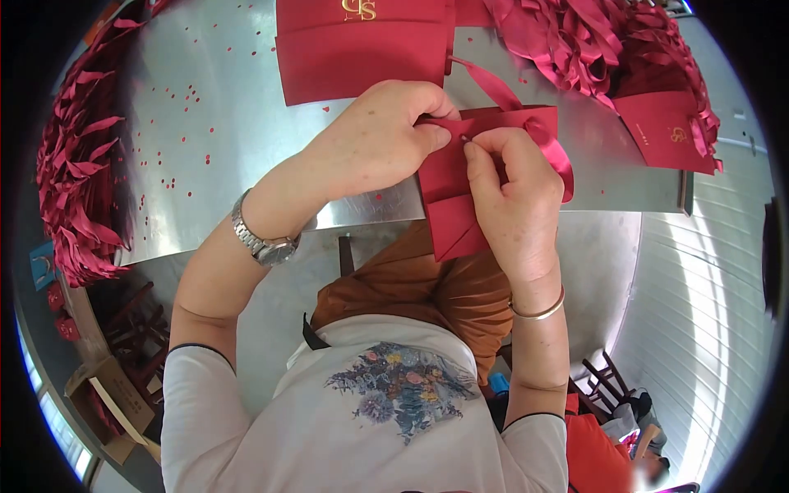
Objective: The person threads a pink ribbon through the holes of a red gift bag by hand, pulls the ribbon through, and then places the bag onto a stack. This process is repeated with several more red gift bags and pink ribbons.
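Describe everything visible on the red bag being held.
The red paper bag is matte dark red, folded flat with creased panels. Its top lies over the metal table's near edge and its lower corner hangs past it toward the lap. The left hand pinches the top edge. The right hand grips the front, thumb at that edge. A satin red ribbon loops from the top around the right hand. No logo is visible.

Shiny metal table (214, 107) with scattered red paper dots (177, 90), flat red bags (362, 53), ribbon heaps (78, 164) at both sides.
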The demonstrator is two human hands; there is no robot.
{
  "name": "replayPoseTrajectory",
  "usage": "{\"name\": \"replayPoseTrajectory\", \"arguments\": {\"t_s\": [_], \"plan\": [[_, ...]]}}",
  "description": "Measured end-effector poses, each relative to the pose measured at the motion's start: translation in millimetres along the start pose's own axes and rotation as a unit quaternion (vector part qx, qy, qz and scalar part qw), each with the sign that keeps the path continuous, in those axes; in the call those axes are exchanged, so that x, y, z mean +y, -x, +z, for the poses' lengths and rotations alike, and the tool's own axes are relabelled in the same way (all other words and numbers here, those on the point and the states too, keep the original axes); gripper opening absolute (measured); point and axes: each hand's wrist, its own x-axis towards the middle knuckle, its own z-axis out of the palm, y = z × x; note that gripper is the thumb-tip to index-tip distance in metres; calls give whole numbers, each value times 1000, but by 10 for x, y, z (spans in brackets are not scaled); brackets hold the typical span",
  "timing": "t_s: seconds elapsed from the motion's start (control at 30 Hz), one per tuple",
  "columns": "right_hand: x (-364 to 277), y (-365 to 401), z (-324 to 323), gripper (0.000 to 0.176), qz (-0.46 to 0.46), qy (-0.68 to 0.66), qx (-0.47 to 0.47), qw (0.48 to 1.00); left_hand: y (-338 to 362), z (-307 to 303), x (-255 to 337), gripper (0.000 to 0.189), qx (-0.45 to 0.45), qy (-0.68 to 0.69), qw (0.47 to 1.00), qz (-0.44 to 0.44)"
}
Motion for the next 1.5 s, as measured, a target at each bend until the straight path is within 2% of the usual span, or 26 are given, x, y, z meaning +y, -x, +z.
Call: {"name": "replayPoseTrajectory", "arguments": {"t_s": [0.13,0.27,0.33,0.43,0.57,0.63,0.97,1.07,1.13,1.17,1.2,1.23,1.27,1.33,1.43,1.5], "plan": [[48,63,3,9,-41,21,13,999,6,-43,53,15,-42,37,998,-40],[37,67,35,9,-31,-1,28,999,-17,-50,-32,16,-54,113,991,-42],[10,57,42,9,-16,-15,32,999,-18,-52,-30,17,-62,207,975,-55],[-6,50,48,9,-4,-32,33,999,-36,-47,-89,18,-58,233,970,-44],[6,51,49,8,24,-67,27,997,-16,-20,-48,18,-46,224,972,-52],[23,52,61,7,90,-117,24,989,-4,-8,-36,16,-27,194,978,-72],[29,15,49,7,62,-128,32,989,11,1,-16,12,-27,218,974,-56],[-37,-14,25,7,89,-87,13,992,30,18,19,13,-9,160,986,-53],[-34,-44,52,10,6,8,26,1000,33,49,16,13,17,131,991,-37],[-40,-62,52,10,6,9,27,1000,27,61,4,13,16,131,991,-36],[-52,-84,45,11,-35,80,14,996,20,75,-12,13,28,98,995,-14],[-58,-100,45,12,-76,150,1,986,16,87,-24,13,39,64,997,7],[-56,-108,53,12,-75,150,2,986,14,102,-26,13,39,64,997,8],[-57,-121,64,12,-142,253,-12,957,15,135,-13,13,73,-5,996,51],[-91,-154,70,10,-142,272,-30,951,23,144,38,19,89,48,995,20],[-112,-169,83,9,-134,262,-29,955,20,171,-1,18,106,36,993,40]]}}
